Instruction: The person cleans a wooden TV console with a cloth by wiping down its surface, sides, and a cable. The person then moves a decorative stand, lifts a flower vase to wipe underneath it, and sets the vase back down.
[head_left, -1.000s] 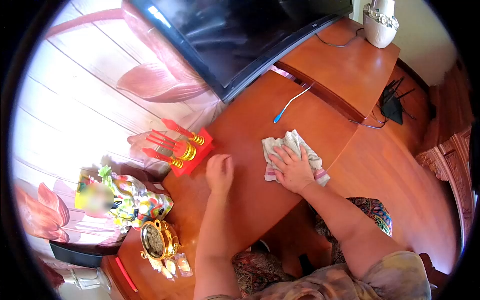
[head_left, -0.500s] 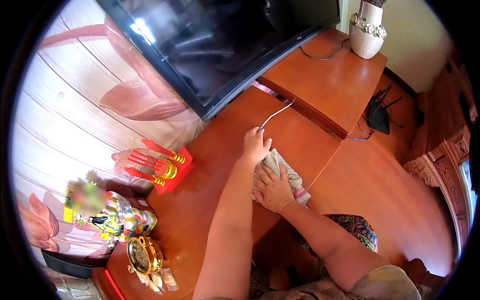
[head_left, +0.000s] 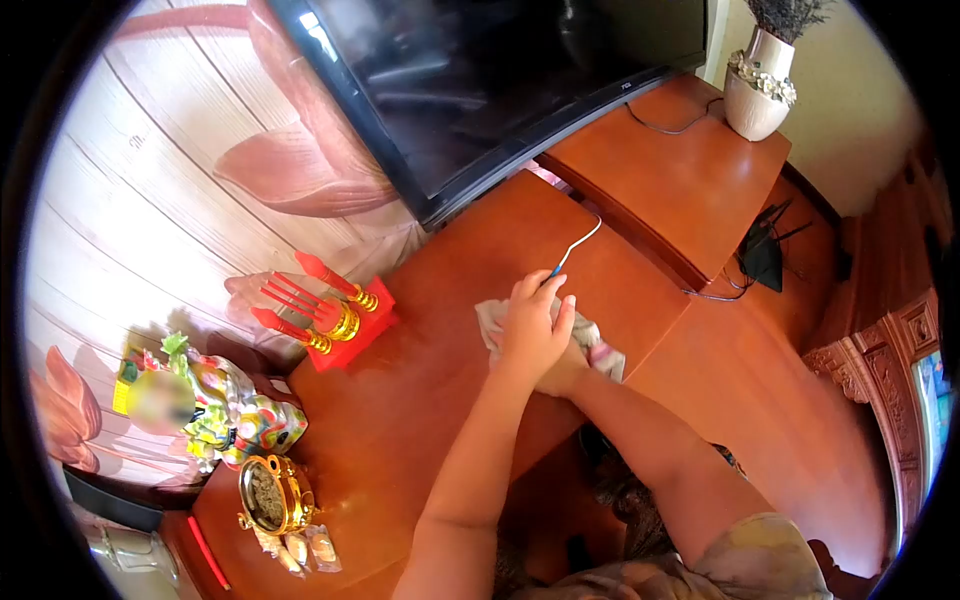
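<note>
My left hand (head_left: 535,325) is closed, pinching the blue end of a thin white cable (head_left: 578,243) above the wooden cabinet top (head_left: 430,330). The cable runs from my fingers toward the gap at the raised section. Under my left hand and wrist, my right hand (head_left: 563,370) rests on a pale cloth (head_left: 490,318) with a pinkish stripe. The right hand's fingers are hidden behind the left hand, so their pose does not show. Parts of the cloth stick out on both sides of the hands.
A large TV (head_left: 500,90) stands behind. A white vase (head_left: 757,100) sits on the raised section (head_left: 670,170). To the left are a red candle stand (head_left: 345,335), a figurine in patterned clothing (head_left: 250,420), a gold pot (head_left: 285,495) and wrapped snacks (head_left: 300,550). A black router (head_left: 763,260) lies at right.
The cloth and my right hand have moved left, and the right hand is now behind my left hand. My left hand still holds the cable, which bends more. The view has shifted slightly.
</note>
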